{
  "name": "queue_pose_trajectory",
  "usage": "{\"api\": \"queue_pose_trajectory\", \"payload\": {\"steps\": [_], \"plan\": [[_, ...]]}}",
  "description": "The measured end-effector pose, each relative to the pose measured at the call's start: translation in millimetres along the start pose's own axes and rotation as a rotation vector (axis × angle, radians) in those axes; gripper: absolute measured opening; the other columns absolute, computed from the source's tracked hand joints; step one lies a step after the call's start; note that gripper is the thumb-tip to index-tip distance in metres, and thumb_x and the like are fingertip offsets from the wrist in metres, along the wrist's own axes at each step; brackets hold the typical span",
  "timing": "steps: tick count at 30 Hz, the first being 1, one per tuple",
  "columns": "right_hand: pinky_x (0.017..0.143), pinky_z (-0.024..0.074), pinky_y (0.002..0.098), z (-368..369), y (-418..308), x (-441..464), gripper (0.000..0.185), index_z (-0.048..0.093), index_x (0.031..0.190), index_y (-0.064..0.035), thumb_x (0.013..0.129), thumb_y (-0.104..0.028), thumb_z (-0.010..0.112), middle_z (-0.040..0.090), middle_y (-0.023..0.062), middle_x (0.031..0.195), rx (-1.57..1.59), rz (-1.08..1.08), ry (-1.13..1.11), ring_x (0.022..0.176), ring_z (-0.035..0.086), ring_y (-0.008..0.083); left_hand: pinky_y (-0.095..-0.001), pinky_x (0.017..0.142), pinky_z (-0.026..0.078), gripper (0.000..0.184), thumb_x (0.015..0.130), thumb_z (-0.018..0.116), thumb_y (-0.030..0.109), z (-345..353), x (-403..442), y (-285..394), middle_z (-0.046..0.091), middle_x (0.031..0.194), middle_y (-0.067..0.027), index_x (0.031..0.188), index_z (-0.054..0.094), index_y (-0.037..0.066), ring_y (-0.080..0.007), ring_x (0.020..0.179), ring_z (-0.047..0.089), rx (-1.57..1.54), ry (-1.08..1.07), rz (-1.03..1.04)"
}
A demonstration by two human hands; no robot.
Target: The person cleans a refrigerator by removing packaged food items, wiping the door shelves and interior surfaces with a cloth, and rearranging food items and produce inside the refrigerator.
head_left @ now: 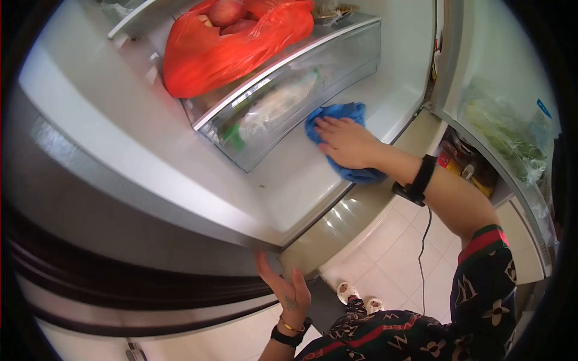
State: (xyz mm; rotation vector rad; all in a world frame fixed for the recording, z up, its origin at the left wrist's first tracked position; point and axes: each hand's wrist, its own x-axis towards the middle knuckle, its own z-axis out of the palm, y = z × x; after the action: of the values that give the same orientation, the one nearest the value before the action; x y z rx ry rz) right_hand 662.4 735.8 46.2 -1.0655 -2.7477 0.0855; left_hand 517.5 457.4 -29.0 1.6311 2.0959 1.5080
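Two bare hands work at one open refrigerator (138,162). The right hand (346,143), fingers slightly spread, lies flat over one blue cloth (349,112) on the refrigerator floor (283,186), beside one clear drawer (356,60). The left hand (286,290) grips nothing, fingers extended; whether it touches the refrigerator's edge is unclear. One red bag (235,57) sits above.
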Motion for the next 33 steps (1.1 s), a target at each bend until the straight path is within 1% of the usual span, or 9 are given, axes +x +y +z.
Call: {"api": "queue_pose_trajectory", "payload": {"steps": [2, 6, 12, 15, 18, 21, 24, 31, 33], "plan": [[0.107, 0.0259, 0.0402, 15.3, -6.7, 18.9, 0.049, 0.042, 0.131, -0.0001, 0.093, -0.03, 0.038, 0.036, 0.0156, 0.142, 0.021, -0.138, 0.033, 0.132, 0.031, 0.0306, -0.0456, 0.109, 0.017, 0.067, 0.092, 0.043, 0.031, 2.6, -1.6, -2.4, 0.02, 0.142, -0.0229, 0.137, 0.015, -0.01, -0.0345, 0.132, 0.022, -0.067, 0.015, -0.01], [0.107, 0.0258, 0.0412, 12.2, -36.2, 40.6, 0.047, 0.043, 0.13, 0.0006, 0.092, -0.027, 0.039, 0.039, 0.0162, 0.139, 0.227, -0.392, -0.049, 0.131, 0.032, 0.0308, -0.0451, 0.109, 0.018, 0.066, 0.092, 0.042, 0.03, 6.8, -2.7, -3.5, 0.02, 0.143, -0.0221, 0.138, 0.014, -0.009, -0.0339, 0.132, 0.023, -0.101, 0.037, -0.032], [0.104, 0.0275, 0.0424, 25.1, -55.4, 58.1, 0.045, 0.046, 0.126, 0.0007, 0.09, -0.025, 0.041, 0.042, 0.0163, 0.136, 0.166, -0.437, -0.031, 0.129, 0.034, 0.0306, -0.0437, 0.11, 0.018, 0.065, 0.093, 0.041, 0.028, 7.8, -1.0, -1.1, 0.021, 0.142, -0.0224, 0.138, 0.013, -0.009, -0.0337, 0.131, 0.025, -0.083, 0.042, -0.007], [0.103, 0.0287, 0.0428, 26.6, -58.5, 55.0, 0.044, 0.047, 0.125, -0.0004, 0.089, -0.025, 0.042, 0.044, 0.0161, 0.134, 0.201, -0.437, 0.029, 0.126, 0.037, 0.0306, -0.0462, 0.107, 0.02, 0.063, 0.092, 0.04, 0.023, 10.9, -0.9, 3.4, 0.024, 0.139, -0.028, 0.136, 0.014, -0.013, -0.0381, 0.128, 0.029, -0.105, 0.083, -0.055], [0.101, 0.0308, 0.0418, 16.7, -62.9, 58.4, 0.043, 0.048, 0.124, -0.0021, 0.087, -0.023, 0.044, 0.047, 0.0155, 0.13, 0.214, -0.457, -0.123, 0.124, 0.039, 0.0294, -0.0455, 0.107, 0.02, 0.063, 0.092, 0.039, 0.024, 11.8, -2.4, 1.5, 0.024, 0.14, -0.028, 0.136, 0.014, -0.013, -0.0378, 0.129, 0.027, -0.109, 0.09, -0.054], [0.099, 0.0332, 0.0402, 25.7, -99.2, 42.4, 0.042, 0.05, 0.123, -0.0041, 0.085, -0.02, 0.045, 0.051, 0.0131, 0.126, 0.316, -0.416, 0.0, 0.122, 0.041, 0.0281, -0.0446, 0.108, 0.019, 0.062, 0.092, 0.039, 0.024, 10.5, -2.5, -1.4, 0.023, 0.14, -0.0277, 0.137, 0.014, -0.012, -0.0377, 0.131, 0.025, -0.056, 0.073, -0.021], [0.097, 0.0351, 0.0388, 18.0, -97.3, 42.2, 0.041, 0.051, 0.122, -0.0049, 0.083, -0.017, 0.045, 0.053, 0.0107, 0.122, 0.39, -0.385, -0.019, 0.12, 0.042, 0.0267, -0.0419, 0.11, 0.016, 0.063, 0.095, 0.04, 0.027, 7.2, 0.1, 2.2, 0.018, 0.145, -0.0226, 0.141, 0.011, -0.005, -0.0325, 0.135, 0.02, -0.133, 0.028, -0.044], [0.086, 0.0414, 0.0407, 6.7, -88.6, 1.9, 0.023, 0.056, 0.098, -0.0045, 0.083, -0.015, 0.043, 0.057, 0.0135, 0.106, 0.751, -0.473, -0.086, 0.099, 0.051, 0.033, -0.0416, 0.109, 0.018, 0.058, 0.095, 0.038, 0.021, 6.6, 1.7, 5.6, 0.023, 0.143, -0.024, 0.141, 0.013, -0.005, -0.0328, 0.133, 0.024, -0.104, 0.027, 0.0], [0.082, 0.0436, 0.0393, -14.3, -94.0, -38.6, 0.025, 0.058, 0.099, -0.0041, 0.085, -0.017, 0.042, 0.059, 0.0148, 0.101, 0.747, -0.423, -0.261, 0.091, 0.057, 0.0303, -0.0418, 0.109, 0.018, 0.058, 0.095, 0.037, 0.022, 6.1, 0.5, 7.8, 0.023, 0.143, -0.0247, 0.14, 0.014, -0.006, -0.0338, 0.133, 0.024, -0.137, 0.032, -0.005]]}}
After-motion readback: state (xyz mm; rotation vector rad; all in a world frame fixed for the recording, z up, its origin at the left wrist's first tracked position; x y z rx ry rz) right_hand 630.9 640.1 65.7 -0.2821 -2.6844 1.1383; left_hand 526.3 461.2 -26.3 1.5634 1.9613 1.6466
